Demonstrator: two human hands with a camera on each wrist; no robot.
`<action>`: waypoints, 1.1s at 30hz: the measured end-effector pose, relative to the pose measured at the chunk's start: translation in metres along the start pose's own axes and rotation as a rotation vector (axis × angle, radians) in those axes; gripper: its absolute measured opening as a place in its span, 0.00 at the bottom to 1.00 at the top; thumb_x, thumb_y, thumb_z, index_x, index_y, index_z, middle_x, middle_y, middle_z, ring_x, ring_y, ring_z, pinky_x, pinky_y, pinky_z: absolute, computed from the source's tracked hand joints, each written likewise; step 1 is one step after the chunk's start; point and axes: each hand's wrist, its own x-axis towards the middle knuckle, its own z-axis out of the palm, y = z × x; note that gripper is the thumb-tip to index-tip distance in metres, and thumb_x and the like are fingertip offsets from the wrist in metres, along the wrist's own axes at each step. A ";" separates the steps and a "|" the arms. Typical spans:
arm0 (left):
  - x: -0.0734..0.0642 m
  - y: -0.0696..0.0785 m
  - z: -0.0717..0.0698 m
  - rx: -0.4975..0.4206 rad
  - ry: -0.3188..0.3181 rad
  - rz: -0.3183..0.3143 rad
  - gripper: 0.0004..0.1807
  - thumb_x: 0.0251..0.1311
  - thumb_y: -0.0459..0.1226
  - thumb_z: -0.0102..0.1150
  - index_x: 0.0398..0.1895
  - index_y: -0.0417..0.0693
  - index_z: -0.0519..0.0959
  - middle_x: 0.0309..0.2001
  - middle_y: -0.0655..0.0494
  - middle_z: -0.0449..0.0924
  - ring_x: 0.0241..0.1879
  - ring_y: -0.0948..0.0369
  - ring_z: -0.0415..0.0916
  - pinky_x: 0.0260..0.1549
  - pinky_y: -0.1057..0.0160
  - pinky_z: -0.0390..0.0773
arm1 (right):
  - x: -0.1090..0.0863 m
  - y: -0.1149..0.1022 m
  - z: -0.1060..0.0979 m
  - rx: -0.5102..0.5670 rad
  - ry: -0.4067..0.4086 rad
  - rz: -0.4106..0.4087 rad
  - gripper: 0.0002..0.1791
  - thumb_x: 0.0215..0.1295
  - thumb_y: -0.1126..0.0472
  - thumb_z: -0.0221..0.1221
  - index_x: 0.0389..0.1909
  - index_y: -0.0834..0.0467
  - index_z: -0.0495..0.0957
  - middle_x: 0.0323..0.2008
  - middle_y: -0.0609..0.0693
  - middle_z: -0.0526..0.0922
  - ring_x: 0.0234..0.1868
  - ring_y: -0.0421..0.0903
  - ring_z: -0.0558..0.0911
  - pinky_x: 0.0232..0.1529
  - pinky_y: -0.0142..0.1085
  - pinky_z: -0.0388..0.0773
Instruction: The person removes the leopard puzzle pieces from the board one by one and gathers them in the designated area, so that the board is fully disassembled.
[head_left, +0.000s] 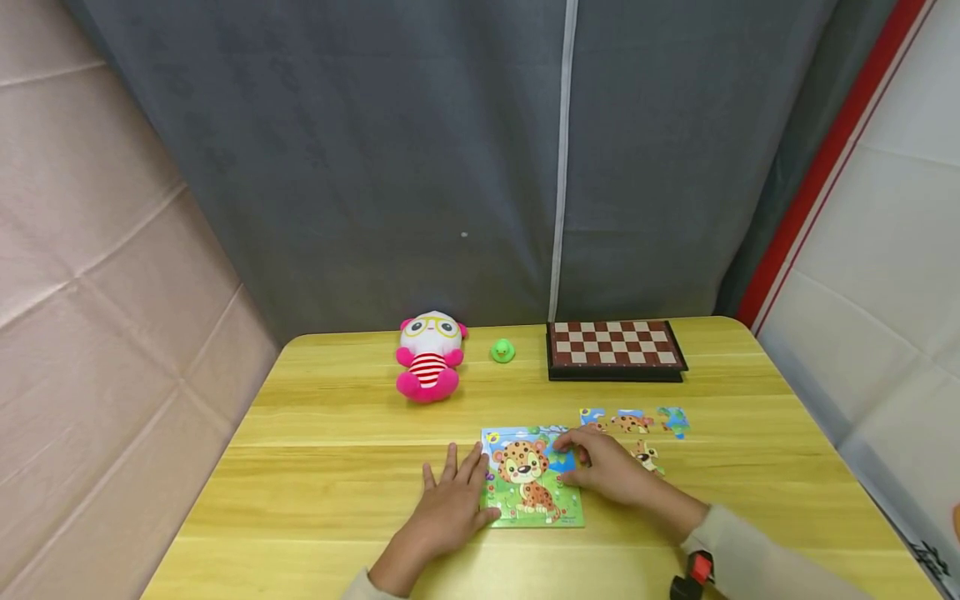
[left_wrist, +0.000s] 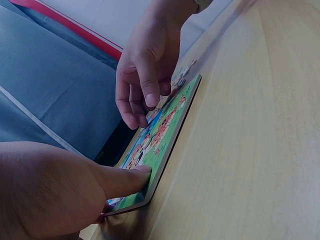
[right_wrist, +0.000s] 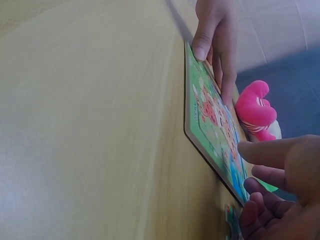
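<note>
A square jigsaw board (head_left: 528, 493) with a spotted leopard cub on green grass lies flat on the table. My left hand (head_left: 450, 508) is spread at its left side, its thumb (left_wrist: 127, 181) resting on the board's near left corner. Over the right edge hovers my right hand (head_left: 611, 468), fingers loosely bent and thumb apart; nothing shows between them in the right wrist view. Loose jigsaw pieces lie right of the board: a leopard piece (head_left: 632, 422), a blue-green piece (head_left: 676, 422), a spotted piece (head_left: 646, 456) and one partly behind the right hand.
At the back stand a pink and white plush toy (head_left: 428, 367), a small green duck (head_left: 502, 351) and a brown checkered chessboard box (head_left: 617, 343). A grey curtain (head_left: 375, 167) hangs behind the wooden table (head_left: 322, 467).
</note>
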 end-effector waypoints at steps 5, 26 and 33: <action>0.000 0.000 0.000 -0.003 -0.001 0.000 0.47 0.69 0.59 0.57 0.82 0.44 0.55 0.84 0.48 0.44 0.79 0.33 0.37 0.64 0.17 0.43 | 0.001 -0.003 0.005 -0.025 -0.022 0.001 0.23 0.58 0.59 0.75 0.54 0.56 0.81 0.38 0.48 0.77 0.33 0.43 0.69 0.33 0.32 0.69; 0.000 0.001 -0.001 -0.001 0.002 0.000 0.47 0.69 0.58 0.57 0.82 0.44 0.55 0.84 0.47 0.44 0.79 0.32 0.37 0.64 0.17 0.43 | -0.001 -0.016 0.012 -0.114 -0.034 0.008 0.25 0.55 0.65 0.75 0.53 0.50 0.79 0.50 0.47 0.75 0.56 0.50 0.77 0.60 0.56 0.77; 0.000 0.000 0.000 0.002 0.002 -0.002 0.47 0.69 0.58 0.57 0.82 0.44 0.55 0.84 0.47 0.44 0.79 0.32 0.37 0.64 0.17 0.44 | 0.001 -0.018 0.015 -0.121 -0.019 -0.030 0.20 0.60 0.64 0.73 0.48 0.48 0.77 0.44 0.43 0.78 0.46 0.43 0.77 0.47 0.41 0.79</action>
